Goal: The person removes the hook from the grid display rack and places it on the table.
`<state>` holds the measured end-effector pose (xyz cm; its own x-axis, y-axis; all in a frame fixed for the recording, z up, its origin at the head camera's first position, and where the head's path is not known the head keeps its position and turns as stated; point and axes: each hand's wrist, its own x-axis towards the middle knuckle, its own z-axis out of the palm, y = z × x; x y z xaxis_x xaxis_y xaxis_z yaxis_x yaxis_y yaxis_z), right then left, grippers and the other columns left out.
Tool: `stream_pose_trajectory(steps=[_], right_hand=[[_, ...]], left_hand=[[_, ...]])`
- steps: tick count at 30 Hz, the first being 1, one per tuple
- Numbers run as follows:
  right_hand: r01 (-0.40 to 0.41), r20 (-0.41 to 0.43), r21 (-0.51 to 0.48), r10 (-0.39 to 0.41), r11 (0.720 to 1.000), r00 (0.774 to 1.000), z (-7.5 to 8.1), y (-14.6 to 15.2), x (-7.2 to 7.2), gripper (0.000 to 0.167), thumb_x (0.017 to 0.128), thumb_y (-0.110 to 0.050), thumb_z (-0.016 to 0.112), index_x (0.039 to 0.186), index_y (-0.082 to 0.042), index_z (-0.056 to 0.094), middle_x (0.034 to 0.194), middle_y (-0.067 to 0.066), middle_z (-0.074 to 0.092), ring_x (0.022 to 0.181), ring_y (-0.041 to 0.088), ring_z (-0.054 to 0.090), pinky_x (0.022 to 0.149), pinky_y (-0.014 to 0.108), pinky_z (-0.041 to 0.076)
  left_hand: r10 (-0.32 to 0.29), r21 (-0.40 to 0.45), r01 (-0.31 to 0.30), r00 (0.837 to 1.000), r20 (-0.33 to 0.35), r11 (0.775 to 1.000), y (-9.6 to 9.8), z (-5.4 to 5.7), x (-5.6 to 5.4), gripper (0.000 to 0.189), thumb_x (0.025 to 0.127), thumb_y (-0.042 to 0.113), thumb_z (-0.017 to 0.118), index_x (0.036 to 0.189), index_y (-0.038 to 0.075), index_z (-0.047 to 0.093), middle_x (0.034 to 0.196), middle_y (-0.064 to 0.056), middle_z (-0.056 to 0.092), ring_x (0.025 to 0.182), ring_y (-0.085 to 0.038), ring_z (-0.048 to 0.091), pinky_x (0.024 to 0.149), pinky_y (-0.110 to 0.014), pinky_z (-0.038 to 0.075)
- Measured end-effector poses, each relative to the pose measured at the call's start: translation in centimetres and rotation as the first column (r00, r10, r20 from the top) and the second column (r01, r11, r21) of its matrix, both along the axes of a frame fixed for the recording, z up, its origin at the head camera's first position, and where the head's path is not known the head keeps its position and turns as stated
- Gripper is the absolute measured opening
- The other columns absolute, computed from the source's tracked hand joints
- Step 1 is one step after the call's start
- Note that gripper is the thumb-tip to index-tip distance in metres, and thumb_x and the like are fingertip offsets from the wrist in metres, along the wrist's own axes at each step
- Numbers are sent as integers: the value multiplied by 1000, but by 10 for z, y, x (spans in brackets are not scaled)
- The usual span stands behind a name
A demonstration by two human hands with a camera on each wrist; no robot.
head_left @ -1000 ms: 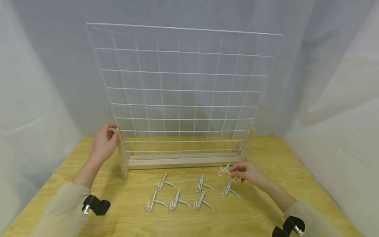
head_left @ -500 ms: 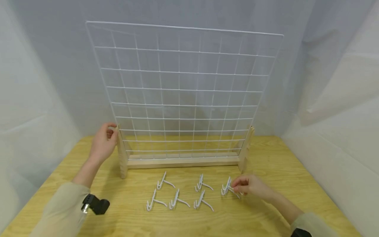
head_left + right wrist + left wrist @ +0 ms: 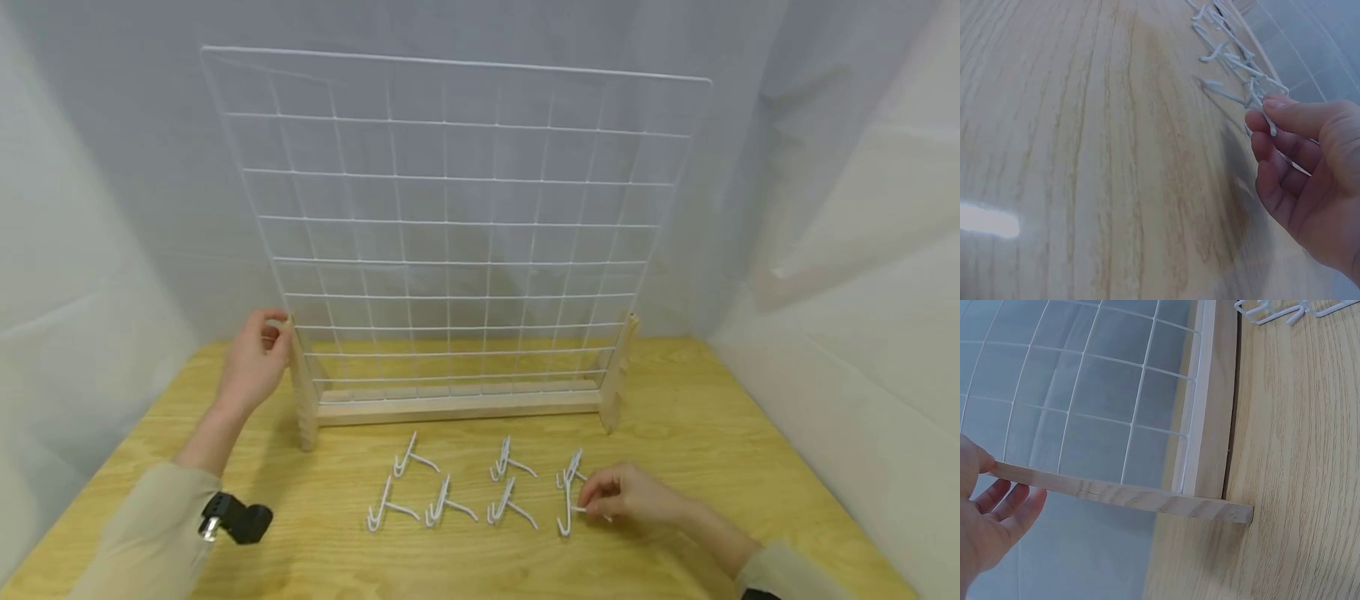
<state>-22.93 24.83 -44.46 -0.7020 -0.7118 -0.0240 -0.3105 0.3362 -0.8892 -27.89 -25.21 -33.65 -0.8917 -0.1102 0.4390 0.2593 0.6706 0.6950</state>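
Observation:
My left hand (image 3: 255, 358) holds the top of the left upright of a pale wooden stand (image 3: 457, 410). In the left wrist view the thumb lies on one side of that upright (image 3: 1122, 492) and the fingers on the other. The stand carries a tall white wire grid panel (image 3: 447, 262). At the right front, my right hand (image 3: 626, 500) pinches a white wire hook (image 3: 566, 510) by its prong, low over the table. In the right wrist view the prong's tip (image 3: 1273, 130) sticks out between thumb and forefinger. Another hook (image 3: 574, 463) lies just behind the held one.
Several more white hooks lie in two rows before the stand, among them a back-left hook (image 3: 408, 454) and a front-middle hook (image 3: 510, 502). The wood-grain table (image 3: 315, 550) is enclosed by pale sheets (image 3: 847, 333) at the back and sides.
My right hand has brought the pinched hook from near the stand's right foot toward the front, past the hook lying there. The left hand keeps its place on the upright. The view has shifted slightly.

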Motion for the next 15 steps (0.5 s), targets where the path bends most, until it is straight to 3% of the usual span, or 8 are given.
stream_pose_trajectory(steps=[6, 15], right_hand=[[5, 34, 8, -6, 1000, 999, -4, -1, 2, 14, 85, -7, 62, 94, 4, 65, 78, 7, 66, 63, 2, 53, 54, 15, 41], [-8, -9, -2, 8, 1000, 1000, -9, -3, 3, 13, 85, -6, 63, 92, 6, 64, 81, 10, 66, 72, 3, 59, 60, 17, 46]], left_hand=[[-3, 2, 3, 1000, 8, 1000, -1, 0, -2, 33, 97, 13, 41, 125, -5, 42, 104, -27, 51, 93, -38, 53, 61, -20, 44], [-3, 7, 2, 1000, 10, 1000, -2, -1, -2, 33, 97, 13, 41, 125, -6, 42, 104, -27, 51, 93, -39, 53, 59, -16, 44]])
